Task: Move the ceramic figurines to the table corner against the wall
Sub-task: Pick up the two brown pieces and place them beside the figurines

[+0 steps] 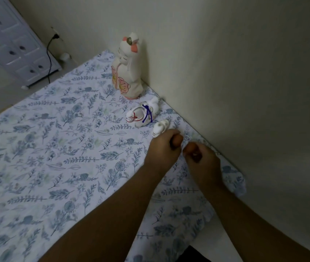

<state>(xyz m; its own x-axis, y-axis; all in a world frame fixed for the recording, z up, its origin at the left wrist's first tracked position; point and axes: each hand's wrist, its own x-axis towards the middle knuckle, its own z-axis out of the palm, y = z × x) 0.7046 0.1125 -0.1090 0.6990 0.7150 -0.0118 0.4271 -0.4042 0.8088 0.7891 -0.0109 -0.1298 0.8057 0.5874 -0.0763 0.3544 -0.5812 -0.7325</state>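
A tall white cat figurine (128, 72) with pink flowers stands against the wall near the table's far corner. In front of it lie two small white figurines, one with a red cord (133, 116) and one with a purple cord (148, 115), touching each other. A smaller white striped figurine (160, 128) sits just beyond my left hand (162, 148). That hand is curled around a small orange-brown piece (177, 140), mostly hidden. My right hand (202, 159), close beside the left and near the wall, pinches a similar orange-brown piece (190, 147).
The table is covered by a white cloth with blue leaf print (65, 157), whose right edge runs along the wall (245, 82). A white cabinet (12, 42) stands on the floor at upper left, next to a black cable plugged into a wall socket (56, 36).
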